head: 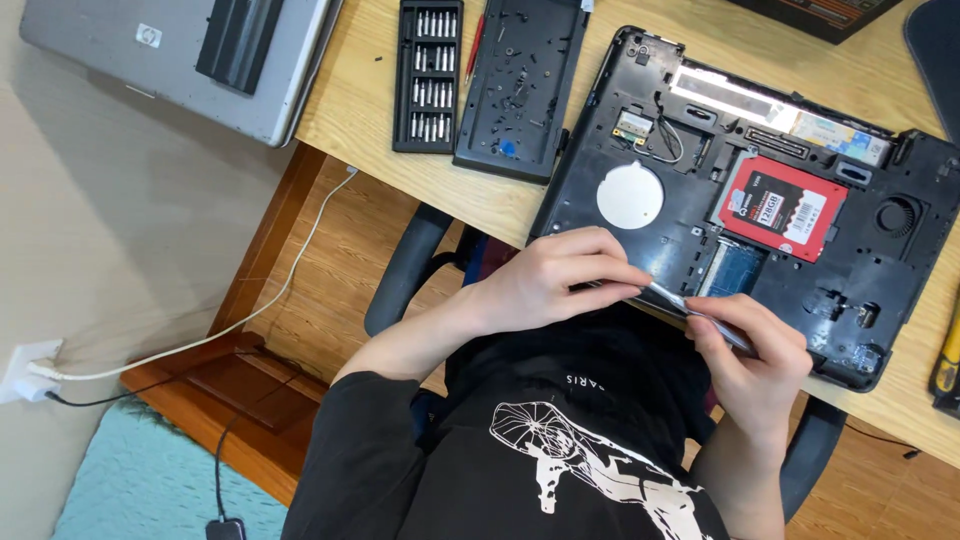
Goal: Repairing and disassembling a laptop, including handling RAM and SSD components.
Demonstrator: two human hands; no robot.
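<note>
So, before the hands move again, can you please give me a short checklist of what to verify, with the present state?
1. Left hand grips the silver tool: ok.
2. Right hand grips the tool's other end: ok.
3. Tool tip type: cannot tell.
4. Open laptop base lies flat on the desk: ok.
5. Red drive seated in its bay: ok.
6. Bit set within reach: ok.

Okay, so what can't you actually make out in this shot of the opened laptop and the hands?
- Head view: the thin silver tool is mostly covered by the left hand and right hand.
- The opened laptop has its near edge hidden by both hands.
- The yellow-handled tool is cut off by the right frame edge.
- The bits in the bit case are too small to tell apart.
</note>
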